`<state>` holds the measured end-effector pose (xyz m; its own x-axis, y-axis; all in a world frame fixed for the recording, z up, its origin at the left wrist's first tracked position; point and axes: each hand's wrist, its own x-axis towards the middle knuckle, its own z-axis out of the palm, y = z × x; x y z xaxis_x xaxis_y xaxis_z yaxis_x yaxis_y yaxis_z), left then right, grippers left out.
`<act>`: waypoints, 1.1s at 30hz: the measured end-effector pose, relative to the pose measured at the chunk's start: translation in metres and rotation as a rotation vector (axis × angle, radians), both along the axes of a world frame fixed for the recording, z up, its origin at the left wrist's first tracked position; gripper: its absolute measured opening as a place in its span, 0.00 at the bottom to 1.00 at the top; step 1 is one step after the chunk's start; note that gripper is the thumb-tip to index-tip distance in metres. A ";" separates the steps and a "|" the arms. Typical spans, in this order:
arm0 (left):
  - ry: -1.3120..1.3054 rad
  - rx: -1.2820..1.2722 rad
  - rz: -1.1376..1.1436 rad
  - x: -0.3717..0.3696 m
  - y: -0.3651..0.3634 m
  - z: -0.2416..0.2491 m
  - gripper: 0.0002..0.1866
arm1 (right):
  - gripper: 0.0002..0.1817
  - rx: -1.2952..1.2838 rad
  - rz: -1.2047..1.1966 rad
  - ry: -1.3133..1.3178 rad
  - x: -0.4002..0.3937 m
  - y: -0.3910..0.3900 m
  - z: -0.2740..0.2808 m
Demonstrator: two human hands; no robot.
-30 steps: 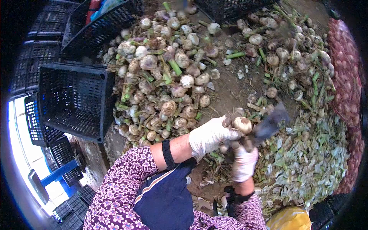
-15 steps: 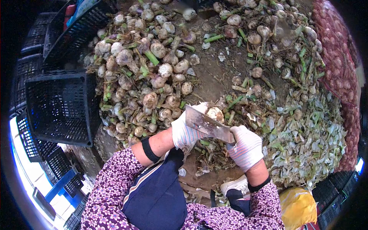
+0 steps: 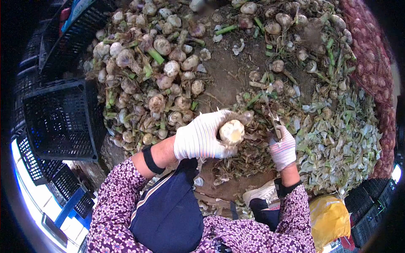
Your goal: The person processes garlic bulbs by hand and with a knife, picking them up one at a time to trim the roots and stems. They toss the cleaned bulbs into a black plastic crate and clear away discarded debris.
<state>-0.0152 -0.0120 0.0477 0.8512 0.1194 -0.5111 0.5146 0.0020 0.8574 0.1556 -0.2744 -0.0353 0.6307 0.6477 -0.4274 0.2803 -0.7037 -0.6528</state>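
Observation:
My left hand (image 3: 202,137), in a striped white glove, is closed round a garlic bulb (image 3: 232,131) whose pale cut face shows. To its right, my right hand (image 3: 283,148), gloved the same way, grips a knife (image 3: 272,114); the blade is seen nearly edge-on and points up and away, apart from the bulb. Beneath both hands lie dry trimmings (image 3: 249,162). A heap of garlic bulbs (image 3: 156,103) with stems rises beyond and left of my left hand.
Black plastic crates (image 3: 63,120) stand at the left. More garlic (image 3: 278,65) lies ahead on the right, with pale peelings (image 3: 337,143) nearer. Red net sacks (image 3: 371,63) line the right edge. A yellow bag (image 3: 330,219) sits at the lower right.
The knife has moved off the bulb to the right and turned from broadside to nearly edge-on. My left hand has rolled, and the bulb's cut face shows larger. The view has shifted slightly.

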 end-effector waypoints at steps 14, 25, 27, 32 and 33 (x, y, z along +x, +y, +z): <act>-0.439 1.042 -0.278 -0.006 0.057 0.002 0.14 | 0.09 -0.126 0.349 0.292 0.011 0.034 0.041; -0.057 0.667 0.498 -0.027 0.065 0.023 0.28 | 0.26 -0.023 -0.246 -0.165 0.128 0.050 -0.112; -0.027 0.279 0.438 -0.007 0.039 0.003 0.33 | 0.22 -0.011 -0.304 -0.170 0.105 0.073 -0.055; 0.071 -0.611 0.282 0.039 -0.005 -0.014 0.46 | 0.20 0.470 -0.180 -0.181 0.012 0.087 0.042; -0.064 -0.585 0.272 0.042 -0.019 -0.032 0.43 | 0.18 0.502 -0.156 -0.082 -0.006 0.086 0.047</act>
<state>0.0268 -0.0314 0.0154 0.8610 0.0521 -0.5060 0.3776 0.6009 0.7045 0.1494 -0.1880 0.0117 0.7544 0.6555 -0.0344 0.2611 -0.3477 -0.9005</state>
